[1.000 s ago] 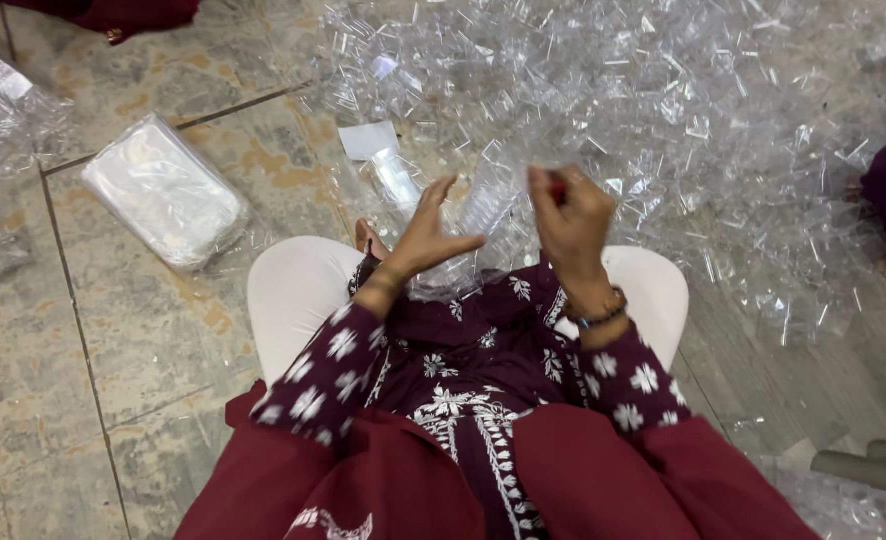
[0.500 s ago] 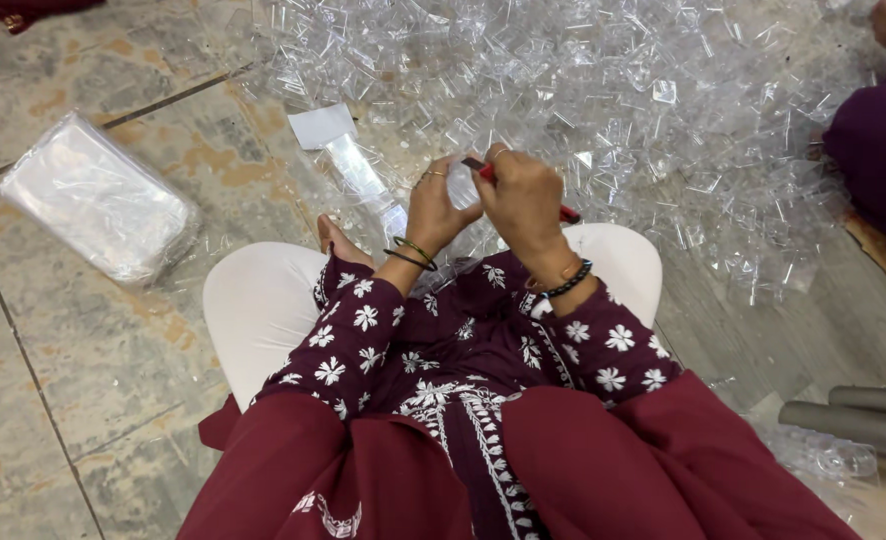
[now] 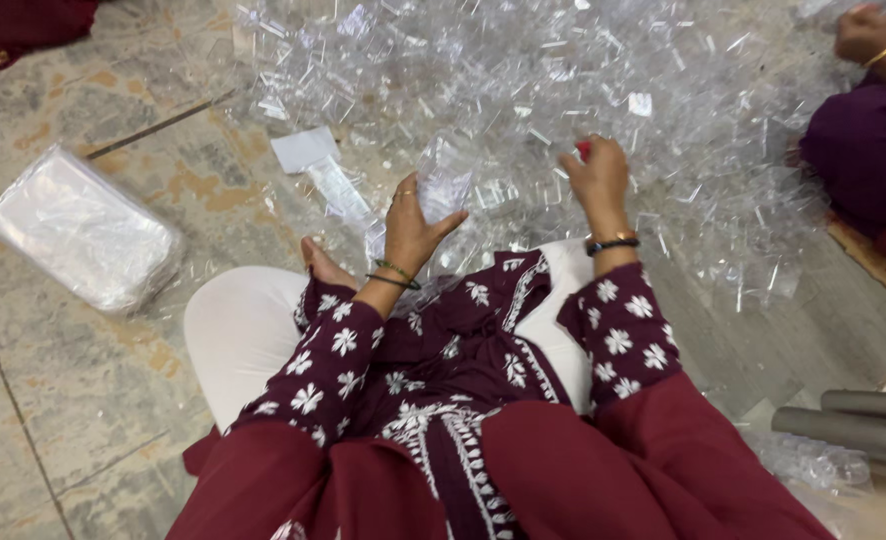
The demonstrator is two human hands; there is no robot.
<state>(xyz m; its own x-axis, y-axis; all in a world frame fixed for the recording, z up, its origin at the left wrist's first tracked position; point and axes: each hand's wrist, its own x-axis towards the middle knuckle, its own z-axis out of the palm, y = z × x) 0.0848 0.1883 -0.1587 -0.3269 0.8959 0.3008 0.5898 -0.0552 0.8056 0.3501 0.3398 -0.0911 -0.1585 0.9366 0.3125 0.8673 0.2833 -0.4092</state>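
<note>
I sit on a tiled floor facing a large heap of clear plastic pieces (image 3: 563,90). My left hand (image 3: 413,225) holds up a stack of clear plastic cups (image 3: 446,180) in front of my lap. My right hand (image 3: 595,178) reaches down into the near edge of the heap, fingers curled around a small red object (image 3: 583,149); most of that object is hidden. Both wrists wear bangles, and my sleeves are maroon with white flowers.
A bag of packed clear plastic (image 3: 83,230) lies on the floor at the left. A white paper slip (image 3: 305,150) and another clear stack (image 3: 348,200) lie near my foot. Another person's hand (image 3: 868,35) and purple clothing are at the top right. Grey tubes (image 3: 853,420) lie at the right.
My hands were together over my lap half a second ago; now they are apart, the right one gone forward into the heap, the left still holding the stack.
</note>
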